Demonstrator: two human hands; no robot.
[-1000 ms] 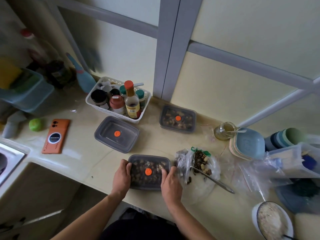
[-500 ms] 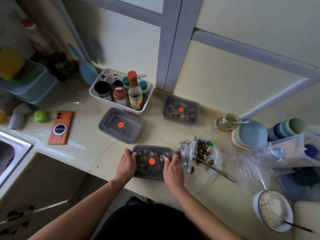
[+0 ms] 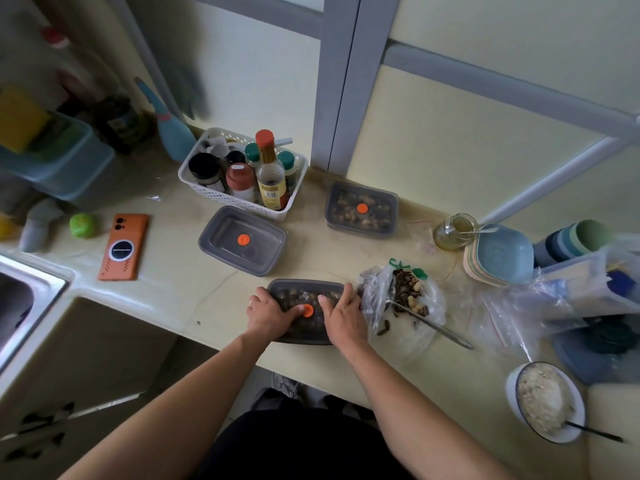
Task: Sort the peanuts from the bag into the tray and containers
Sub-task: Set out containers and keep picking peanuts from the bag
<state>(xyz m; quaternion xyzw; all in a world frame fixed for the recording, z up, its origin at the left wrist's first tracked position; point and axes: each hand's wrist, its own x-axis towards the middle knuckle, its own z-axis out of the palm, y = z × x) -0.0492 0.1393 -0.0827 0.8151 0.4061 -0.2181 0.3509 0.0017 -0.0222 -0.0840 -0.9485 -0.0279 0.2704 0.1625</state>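
Both palms lie flat on the lidded peanut container (image 3: 306, 293): our left grip (image 3: 268, 315) and right grip (image 3: 344, 315) are spread wide, holding nothing, thumbs at the orange vent (image 3: 309, 310). We should press evenly along each rim to seal it, sparing the peanut bag (image 3: 403, 299) just right of the right grip.

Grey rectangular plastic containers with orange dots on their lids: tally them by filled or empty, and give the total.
Filled: 2, the near grey plastic container under the left hand and right hand, and the far grey plastic container by the wall.
Empty: 1, the middle grey plastic container in front of the white plastic basket.
Total: 3
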